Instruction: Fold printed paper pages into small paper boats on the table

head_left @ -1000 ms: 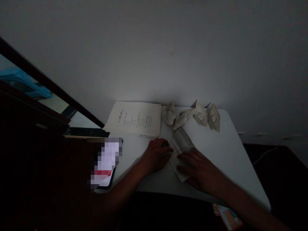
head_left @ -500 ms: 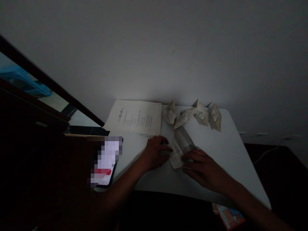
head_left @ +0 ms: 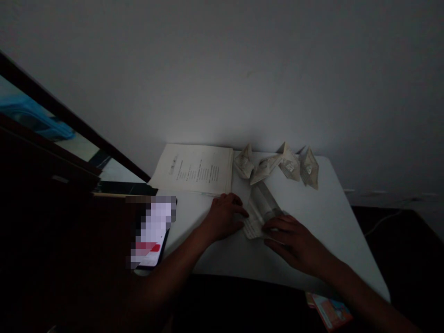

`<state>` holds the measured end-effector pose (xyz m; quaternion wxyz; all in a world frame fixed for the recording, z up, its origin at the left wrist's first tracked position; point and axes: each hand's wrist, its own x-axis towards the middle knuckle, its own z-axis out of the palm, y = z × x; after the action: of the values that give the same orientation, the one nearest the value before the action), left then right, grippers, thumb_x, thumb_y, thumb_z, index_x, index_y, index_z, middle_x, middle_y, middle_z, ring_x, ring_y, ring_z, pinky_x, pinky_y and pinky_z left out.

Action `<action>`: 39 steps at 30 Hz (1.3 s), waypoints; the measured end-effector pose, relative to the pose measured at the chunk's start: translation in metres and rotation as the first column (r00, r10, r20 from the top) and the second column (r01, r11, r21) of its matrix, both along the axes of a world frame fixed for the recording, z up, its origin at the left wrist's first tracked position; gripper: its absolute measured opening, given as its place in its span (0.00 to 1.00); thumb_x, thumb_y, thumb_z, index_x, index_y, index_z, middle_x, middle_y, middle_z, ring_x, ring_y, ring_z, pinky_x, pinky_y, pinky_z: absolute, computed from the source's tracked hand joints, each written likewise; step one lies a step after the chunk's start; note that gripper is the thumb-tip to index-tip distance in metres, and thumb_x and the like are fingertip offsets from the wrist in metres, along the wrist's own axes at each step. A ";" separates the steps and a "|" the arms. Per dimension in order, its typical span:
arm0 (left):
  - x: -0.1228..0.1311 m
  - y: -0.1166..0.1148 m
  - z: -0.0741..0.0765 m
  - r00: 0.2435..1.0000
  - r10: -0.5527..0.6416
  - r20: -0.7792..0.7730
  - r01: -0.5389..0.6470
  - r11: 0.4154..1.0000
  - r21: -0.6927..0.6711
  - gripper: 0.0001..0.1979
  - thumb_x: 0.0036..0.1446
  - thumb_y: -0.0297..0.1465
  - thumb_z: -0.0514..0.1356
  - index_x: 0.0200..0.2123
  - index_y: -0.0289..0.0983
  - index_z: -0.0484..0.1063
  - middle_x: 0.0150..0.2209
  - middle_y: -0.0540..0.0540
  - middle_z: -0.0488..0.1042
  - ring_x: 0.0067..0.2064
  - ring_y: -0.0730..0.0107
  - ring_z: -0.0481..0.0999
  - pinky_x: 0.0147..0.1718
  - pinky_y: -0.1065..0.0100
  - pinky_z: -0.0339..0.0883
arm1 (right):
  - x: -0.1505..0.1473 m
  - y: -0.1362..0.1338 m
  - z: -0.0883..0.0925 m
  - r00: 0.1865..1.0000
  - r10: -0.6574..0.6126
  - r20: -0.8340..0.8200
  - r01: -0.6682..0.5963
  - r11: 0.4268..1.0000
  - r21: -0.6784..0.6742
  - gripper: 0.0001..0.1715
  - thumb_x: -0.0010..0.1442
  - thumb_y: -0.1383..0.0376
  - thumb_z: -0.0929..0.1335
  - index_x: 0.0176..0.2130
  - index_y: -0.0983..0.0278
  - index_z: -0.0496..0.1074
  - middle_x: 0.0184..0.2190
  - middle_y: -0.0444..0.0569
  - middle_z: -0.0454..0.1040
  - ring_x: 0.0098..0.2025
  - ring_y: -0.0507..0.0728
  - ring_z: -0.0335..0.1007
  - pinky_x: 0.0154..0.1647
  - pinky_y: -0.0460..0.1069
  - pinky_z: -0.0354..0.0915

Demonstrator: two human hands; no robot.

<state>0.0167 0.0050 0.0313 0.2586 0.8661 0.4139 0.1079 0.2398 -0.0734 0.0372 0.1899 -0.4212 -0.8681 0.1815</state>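
Observation:
A folded sheet of printed paper [head_left: 259, 203] lies slanted on the white table, creased lengthwise. My left hand [head_left: 225, 216] rests at its left edge, fingers apart, the fingertips touching or nearly touching the paper. On the other side, my right hand [head_left: 295, 241] has its fingers curled over the paper's lower right edge, and they hide part of it. Behind the sheet stand several folded paper boats, among them a left one [head_left: 244, 162], a tilted one [head_left: 266, 169] and a right one [head_left: 309, 169].
A stack of printed sheets [head_left: 194, 169] lies at the table's [head_left: 312, 203] back left, against the wall. A lit phone [head_left: 156, 236] sits by the left edge. Below the front edge is a colourful booklet [head_left: 331, 312]. A dark wooden frame [head_left: 76, 120] slants at the left.
Hardly anything differs. The near left end of the folded sheet has shifted slightly upward in view, and my left hand has moved very slightly with it.

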 end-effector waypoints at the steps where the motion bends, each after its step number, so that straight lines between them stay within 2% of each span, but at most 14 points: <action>1: 0.000 -0.001 0.000 1.000 0.001 -0.003 -0.001 1.000 0.003 0.13 0.44 0.28 0.66 0.36 0.47 0.77 0.44 0.48 0.68 0.47 0.58 0.66 0.47 0.53 0.57 | 0.000 0.000 0.000 1.000 -0.018 -0.002 0.018 1.000 -0.007 0.10 0.62 0.64 0.63 0.36 0.63 0.73 0.38 0.50 0.74 0.41 0.56 0.68 0.44 0.54 0.63; 7: -0.001 -0.003 0.003 1.000 0.003 -0.017 -0.002 1.000 0.017 0.13 0.45 0.29 0.65 0.36 0.48 0.76 0.44 0.48 0.67 0.48 0.58 0.65 0.47 0.54 0.57 | -0.001 0.000 -0.001 0.979 -0.201 0.042 0.204 0.974 -0.094 0.19 0.65 0.60 0.58 0.26 0.63 0.67 0.25 0.46 0.69 0.31 0.54 0.67 0.34 0.49 0.63; 11: -0.001 -0.003 0.003 1.000 0.005 -0.026 -0.005 1.000 0.016 0.12 0.46 0.30 0.65 0.37 0.47 0.76 0.45 0.48 0.66 0.49 0.58 0.64 0.47 0.54 0.57 | -0.002 0.002 -0.002 0.935 -0.336 0.116 0.352 0.921 -0.166 0.24 0.65 0.56 0.58 0.21 0.62 0.63 0.22 0.44 0.66 0.25 0.52 0.65 0.28 0.47 0.60; 14: -0.001 -0.003 0.001 1.000 0.003 -0.017 -0.003 1.000 0.025 0.13 0.45 0.30 0.65 0.37 0.47 0.75 0.45 0.48 0.66 0.49 0.58 0.64 0.48 0.54 0.57 | -0.003 0.003 -0.005 0.897 -0.403 0.180 0.432 0.885 -0.171 0.26 0.64 0.54 0.58 0.20 0.62 0.64 0.22 0.44 0.66 0.25 0.52 0.65 0.28 0.47 0.59; 20: -0.001 -0.004 0.000 1.000 0.007 -0.016 -0.006 0.999 0.031 0.12 0.46 0.30 0.65 0.37 0.48 0.75 0.44 0.48 0.66 0.48 0.58 0.64 0.48 0.54 0.56 | -0.008 0.004 -0.007 0.862 -0.432 0.265 0.475 0.872 -0.120 0.26 0.64 0.55 0.57 0.22 0.62 0.69 0.28 0.47 0.69 0.29 0.54 0.69 0.33 0.50 0.61; 28: 0.001 -0.005 0.002 1.000 0.011 -0.013 -0.011 0.999 0.038 0.12 0.47 0.29 0.63 0.37 0.48 0.76 0.42 0.48 0.65 0.47 0.58 0.64 0.47 0.55 0.57 | -0.013 0.005 -0.005 0.801 -0.499 0.332 0.554 0.827 -0.093 0.25 0.63 0.55 0.58 0.22 0.62 0.70 0.30 0.48 0.70 0.28 0.54 0.69 0.26 0.48 0.58; 33: 0.006 0.000 -0.002 1.000 0.010 0.012 -0.011 0.995 0.097 0.11 0.50 0.29 0.62 0.39 0.46 0.75 0.42 0.47 0.66 0.46 0.59 0.65 0.46 0.56 0.59 | -0.007 0.008 -0.006 0.785 -0.533 0.316 0.575 0.817 -0.050 0.25 0.63 0.55 0.58 0.22 0.63 0.70 0.29 0.48 0.70 0.28 0.54 0.69 0.28 0.49 0.59; 37: 0.013 -0.014 -0.006 0.996 0.044 0.084 -0.059 0.981 0.186 0.14 0.53 0.24 0.56 0.43 0.39 0.73 0.41 0.44 0.68 0.44 0.62 0.66 0.45 0.59 0.62 | -0.004 0.009 -0.008 0.759 -0.572 0.312 0.605 0.796 -0.012 0.26 0.63 0.55 0.58 0.20 0.63 0.68 0.27 0.48 0.69 0.26 0.54 0.68 0.28 0.49 0.59; 39: 0.019 -0.027 -0.007 0.996 -0.013 0.088 -0.007 0.974 0.224 0.16 0.54 0.22 0.54 0.47 0.35 0.70 0.42 0.42 0.68 0.44 0.63 0.66 0.45 0.61 0.63 | -0.003 0.009 -0.009 0.749 -0.583 0.315 0.618 0.786 -0.013 0.27 0.63 0.54 0.58 0.19 0.63 0.67 0.28 0.48 0.69 0.26 0.53 0.67 0.28 0.49 0.59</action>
<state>0.0358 -0.0225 0.0245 0.1775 0.8847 0.3860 0.1919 0.2365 -0.0645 0.0277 0.0818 -0.7105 -0.6923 0.0962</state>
